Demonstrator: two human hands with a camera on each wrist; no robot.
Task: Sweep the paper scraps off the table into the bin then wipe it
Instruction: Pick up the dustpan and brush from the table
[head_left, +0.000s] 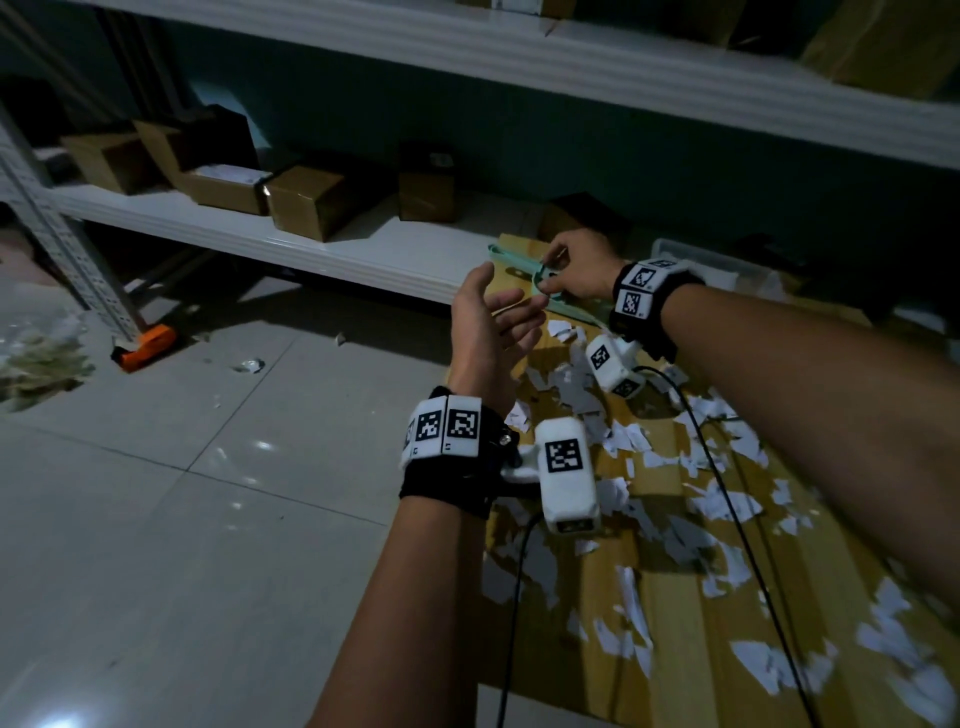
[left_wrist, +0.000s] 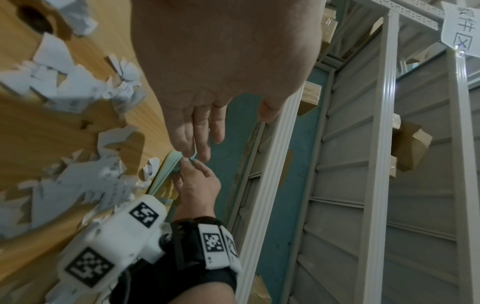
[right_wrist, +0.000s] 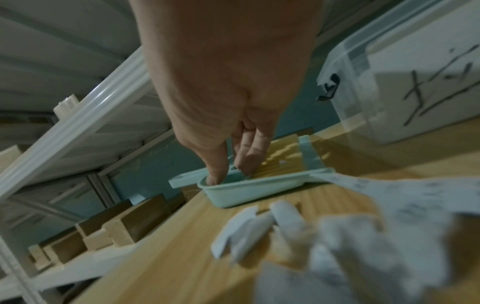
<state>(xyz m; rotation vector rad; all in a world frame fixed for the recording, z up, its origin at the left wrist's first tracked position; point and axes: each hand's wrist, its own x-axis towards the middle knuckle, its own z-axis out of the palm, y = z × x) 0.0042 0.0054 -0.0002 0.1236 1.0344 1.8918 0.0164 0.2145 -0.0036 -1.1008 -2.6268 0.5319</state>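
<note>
— Pinching the rim of the pale green dustpan (right_wrist: 249, 185) with my right hand (head_left: 579, 262), thumb dipped inside its near wall and fingertips (right_wrist: 246, 162) curled over the edge. My left hand (head_left: 493, 327) is loose and flat-fingered just beside it, gripping nothing.

— Where does the dustpan sit?

— At the far left corner of the wooden table (head_left: 670, 577), partly over the edge, with a matching green brush (head_left: 511, 257) lying against it. A clear plastic storage box (right_wrist: 405, 82) stands farther along the far edge.

— And the scraps?

— White paper scraps (head_left: 727, 499) are scattered over most of the tabletop, thick near the left edge and running to the near right corner. None are in the pan that I can see. No bin or cloth shows in any view.

— So what makes this step go well?

— I'd judge that lifting the pan alone will leave the brush behind, so the left hand should take the brush handle while the right firms its hold. Then I would set the pan's lip below the table's left edge and sweep in short strokes toward it. Light scraps flutter, and a few already lie on the floor tiles (head_left: 208, 467).
</note>
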